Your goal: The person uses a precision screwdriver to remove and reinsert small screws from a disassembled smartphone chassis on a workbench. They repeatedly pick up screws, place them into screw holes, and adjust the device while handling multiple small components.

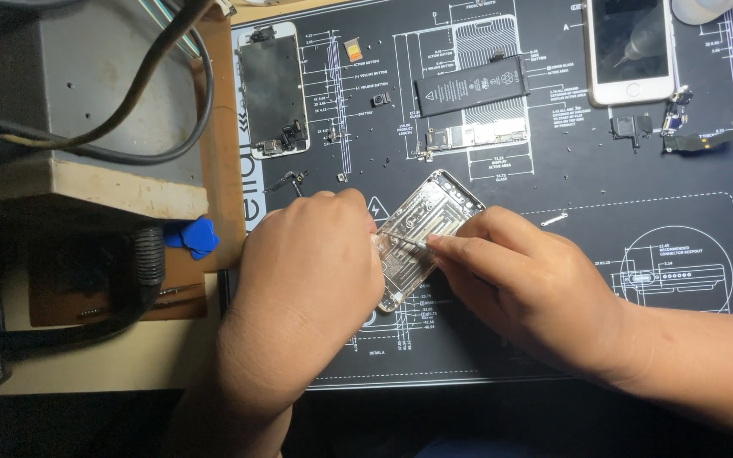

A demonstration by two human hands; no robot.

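Note:
A bare silver phone housing (428, 222) lies tilted on the black repair mat (553, 187), inner side up. My left hand (311, 271) rests on its lower left edge and holds it down. My right hand (519, 284) pinches thin metal tweezers (407, 241), whose tips reach into the middle of the housing. Beyond it lie a black battery (472, 86) and a narrow circuit board (475, 134).
A phone screen assembly (274, 89) lies face down at the mat's back left, a white phone (629, 49) at the back right. Small parts (680, 127) and screws are scattered between. A grey box with black cables (86, 85) stands left, above blue picks (195, 237).

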